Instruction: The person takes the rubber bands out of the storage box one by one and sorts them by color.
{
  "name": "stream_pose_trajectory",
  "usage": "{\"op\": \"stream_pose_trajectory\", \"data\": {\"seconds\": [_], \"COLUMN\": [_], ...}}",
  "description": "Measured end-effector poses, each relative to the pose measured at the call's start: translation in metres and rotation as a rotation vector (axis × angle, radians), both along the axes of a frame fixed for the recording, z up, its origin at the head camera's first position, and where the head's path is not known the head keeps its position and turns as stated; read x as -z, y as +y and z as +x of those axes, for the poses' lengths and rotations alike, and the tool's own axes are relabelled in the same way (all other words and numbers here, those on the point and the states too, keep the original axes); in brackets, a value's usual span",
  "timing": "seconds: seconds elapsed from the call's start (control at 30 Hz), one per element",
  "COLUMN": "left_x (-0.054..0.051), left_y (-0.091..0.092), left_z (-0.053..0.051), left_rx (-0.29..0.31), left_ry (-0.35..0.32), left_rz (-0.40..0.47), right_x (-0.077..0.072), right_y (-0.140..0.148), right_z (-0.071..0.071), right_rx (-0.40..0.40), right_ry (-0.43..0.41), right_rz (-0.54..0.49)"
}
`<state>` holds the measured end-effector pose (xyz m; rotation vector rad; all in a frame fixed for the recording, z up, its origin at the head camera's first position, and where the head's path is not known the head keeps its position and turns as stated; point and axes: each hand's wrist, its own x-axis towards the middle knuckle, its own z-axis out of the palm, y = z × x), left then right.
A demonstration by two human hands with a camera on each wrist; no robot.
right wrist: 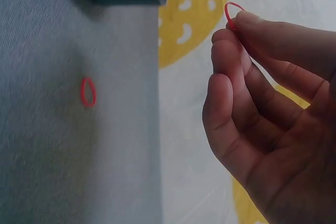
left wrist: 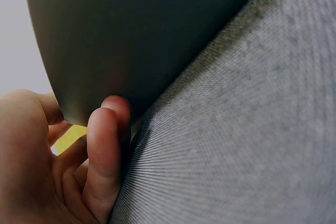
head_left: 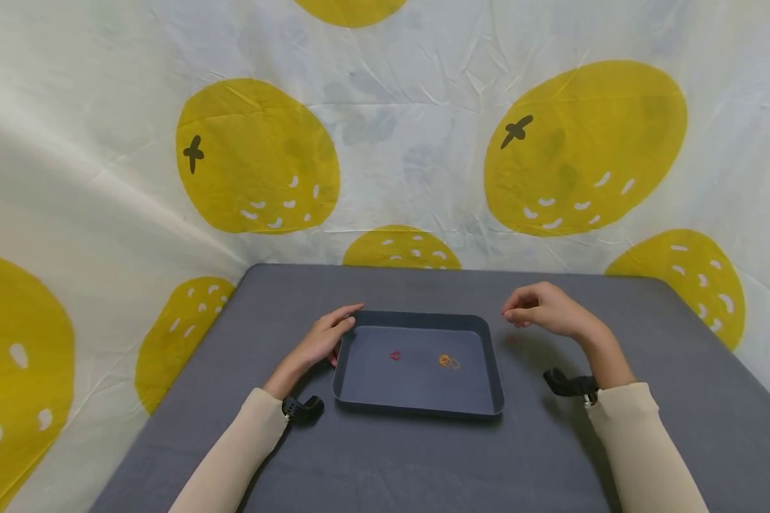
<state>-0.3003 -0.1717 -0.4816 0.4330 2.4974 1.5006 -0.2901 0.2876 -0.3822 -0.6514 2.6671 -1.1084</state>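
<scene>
My left hand (head_left: 321,338) grips the far left corner of a dark grey rectangular tray (head_left: 385,385), thumb at the rim. In the left wrist view, its fingers (left wrist: 103,145) bend against the tray's outer wall (left wrist: 131,40). Raised off the table to the right of the tray, my right hand (head_left: 552,310) pinches a small red rubber band (right wrist: 227,10) between thumb and fingertips. Below it, a second red rubber band (right wrist: 82,92) lies on the table. Inside the tray are a small red rubber band cluster (head_left: 394,355) at centre-left and orange-yellow rubber bands (head_left: 445,361) at right.
A grey cloth covers the table (head_left: 417,463). Behind and at the sides hangs a white curtain (head_left: 411,142) with big yellow fruit prints, close to the table's back edge. Black straps with camera mounts (head_left: 567,385) sit on both wrists.
</scene>
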Motion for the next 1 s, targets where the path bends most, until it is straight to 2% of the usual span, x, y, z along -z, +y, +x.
{"op": "stream_pose_trajectory", "data": {"seconds": [0.4, 0.8, 1.0], "left_x": [0.000, 0.002, -0.001], "left_y": [0.002, 0.003, -0.001], "left_z": [0.000, -0.001, 0.000], "left_rx": [-0.030, -0.023, -0.036], "left_ry": [-0.010, 0.039, 0.027], "left_rz": [-0.006, 0.014, 0.031], "right_x": [0.021, 0.035, 0.041], "right_y": [0.024, 0.037, 0.035], "right_z": [-0.009, -0.006, -0.008], "right_rx": [0.038, 0.071, 0.068], "right_ry": [-0.071, -0.129, -0.119], "right_rz": [-0.015, -0.029, -0.017]}}
